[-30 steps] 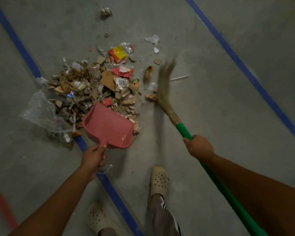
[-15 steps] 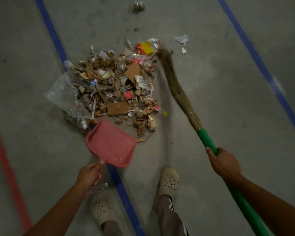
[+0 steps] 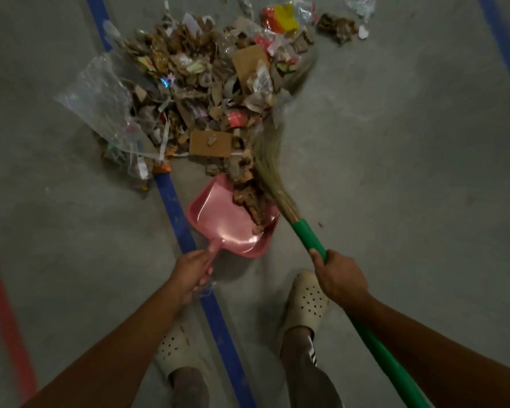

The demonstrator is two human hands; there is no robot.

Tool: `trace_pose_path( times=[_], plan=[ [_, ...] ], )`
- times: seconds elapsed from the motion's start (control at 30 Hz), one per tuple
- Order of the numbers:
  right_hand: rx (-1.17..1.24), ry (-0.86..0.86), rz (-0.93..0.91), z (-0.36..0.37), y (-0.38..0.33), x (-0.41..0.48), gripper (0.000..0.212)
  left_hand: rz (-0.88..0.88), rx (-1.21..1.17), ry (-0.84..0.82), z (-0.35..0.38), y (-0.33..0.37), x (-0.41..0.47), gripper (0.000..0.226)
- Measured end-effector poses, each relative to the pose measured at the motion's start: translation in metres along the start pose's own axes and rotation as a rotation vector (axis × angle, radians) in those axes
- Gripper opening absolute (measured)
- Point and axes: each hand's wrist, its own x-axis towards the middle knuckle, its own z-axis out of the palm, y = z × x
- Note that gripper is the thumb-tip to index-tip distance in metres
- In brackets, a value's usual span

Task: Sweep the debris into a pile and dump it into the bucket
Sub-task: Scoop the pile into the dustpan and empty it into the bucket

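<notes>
1. Head view, the only one here. The left hand point(image 3: 190, 273) is wrapped round the handle of the pink dustpan point(image 3: 227, 225). The pan sits on the floor point(image 3: 395, 172) just right of the blue line point(image 3: 174, 207), with its mouth facing the pile.
2. The right hand point(image 3: 340, 278) has a closed fist round the green handle of the broom point(image 3: 309, 240), near the bristles. The bristles are blurred. They lie along the right side of the heap and reach down to the pan's mouth.
3. The debris point(image 3: 206, 92) is mostly one heap on the floor, straddling the blue line just beyond the pan. A clear bag point(image 3: 97, 98) is on its left edge and a cardboard piece point(image 3: 210, 143) on the near edge.
4. Progress-wise, I'd say the piling is pretty much done. A few scraps point(image 3: 336, 26) sit just off the far right of the heap and need pulling in.
5. Scooping has barely begun. There's only a small brown clump along the pan's right side, and the bulk is on the floor.
6. No bucket in view, so the dumping is all left to do, probably over several panfuls.
</notes>
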Motion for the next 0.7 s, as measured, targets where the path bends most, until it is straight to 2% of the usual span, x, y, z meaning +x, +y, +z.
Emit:
trace_pose_path(
  times=[0.07, 0.23, 0.43, 0.57, 0.7],
  plan=[
    [0.018, 0.03, -0.009, 0.008, 0.004, -0.013, 0.05, 0.018, -0.079, 0.018, 0.012, 0.003, 0.011, 0.047],
    [0.155, 0.147, 0.099, -0.012, 0.019, -0.038, 0.05, 0.01, -0.227, 0.141, 0.007, 0.015, 0.011, 0.039],
    [0.332, 0.146, 0.19, -0.059, -0.019, 0.011, 0.058, 0.095, -0.066, 0.174, -0.042, 0.05, 0.019, 0.045],
    [0.458, 0.098, 0.219, -0.088, -0.078, 0.08, 0.065, 0.153, 0.048, 0.16, -0.062, 0.08, 0.042, 0.049],
    [0.522, 0.029, 0.225, -0.092, -0.134, 0.115, 0.06, 0.151, 0.162, 0.108, -0.069, 0.1, 0.07, 0.044]
  ],
)
